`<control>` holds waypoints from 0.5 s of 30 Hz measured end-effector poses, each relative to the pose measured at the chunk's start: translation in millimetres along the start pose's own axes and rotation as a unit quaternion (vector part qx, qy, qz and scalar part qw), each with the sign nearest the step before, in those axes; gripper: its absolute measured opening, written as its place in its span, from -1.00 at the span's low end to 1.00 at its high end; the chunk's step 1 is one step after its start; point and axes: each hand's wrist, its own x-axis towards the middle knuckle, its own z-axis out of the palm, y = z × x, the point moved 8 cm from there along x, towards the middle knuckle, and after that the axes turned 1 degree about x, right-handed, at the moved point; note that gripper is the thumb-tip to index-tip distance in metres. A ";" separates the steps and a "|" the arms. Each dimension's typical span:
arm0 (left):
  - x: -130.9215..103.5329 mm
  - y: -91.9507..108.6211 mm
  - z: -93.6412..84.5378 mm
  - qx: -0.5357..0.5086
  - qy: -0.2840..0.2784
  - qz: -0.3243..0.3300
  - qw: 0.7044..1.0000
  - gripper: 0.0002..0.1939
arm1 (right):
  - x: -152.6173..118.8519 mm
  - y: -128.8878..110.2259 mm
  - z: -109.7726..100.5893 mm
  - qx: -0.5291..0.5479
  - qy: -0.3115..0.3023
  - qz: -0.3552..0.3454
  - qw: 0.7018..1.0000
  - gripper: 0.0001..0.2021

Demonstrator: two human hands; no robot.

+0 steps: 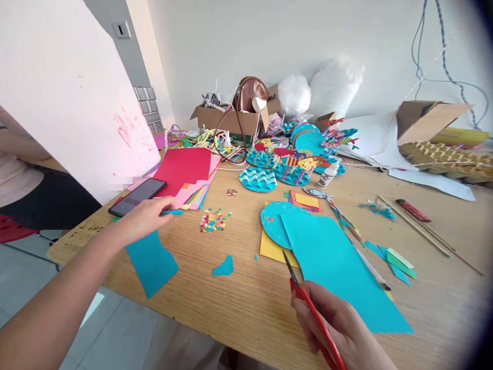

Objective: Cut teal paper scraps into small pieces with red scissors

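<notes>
My right hand [335,318] is closed round a pair of red-handled scissors [314,308], whose blades point up and left and look together. Just beyond them lies a large sheet of blue paper [342,267] with a wavy edge, partly over a round blue piece [275,221] and yellow paper [271,249]. At the left, my left hand [148,218] pinches a small blue paper strip [172,211] above the table. Below that hand rests a blue paper offcut [152,264]. A smaller blue scrap [224,266] lies between the hands.
A phone [137,197] sits beside stacked coloured paper [185,167]. Paper dots [213,220] lie mid-table. Behind are decorated blue discs [258,180], a glue bottle [328,173] and a cardboard box [227,119]. A red cutter [413,210] and sticks [414,226] lie right. Someone sits behind the white board [77,92].
</notes>
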 end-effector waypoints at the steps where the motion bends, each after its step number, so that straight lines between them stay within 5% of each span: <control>1: -6.6 12.9 -1.3 -0.016 0.004 0.009 1.000 -0.89 | 2.0 -3.0 -0.5 0.010 0.012 -0.009 1.000 -0.58; 5: -37.3 89.4 12.1 -0.207 -0.050 0.109 0.971 -0.90 | 14.8 -18.3 -0.5 0.035 0.045 -0.064 0.996 -0.69; 9: -61.6 155.6 33.2 -0.286 -0.115 0.202 0.930 -0.75 | 27.5 -26.6 15.1 0.036 0.010 -0.086 0.996 -0.70; 15: -69.4 183.0 44.5 -0.287 -0.112 0.243 0.920 -0.61 | 31.3 -25.7 27.5 0.076 -0.009 -0.087 0.993 -0.67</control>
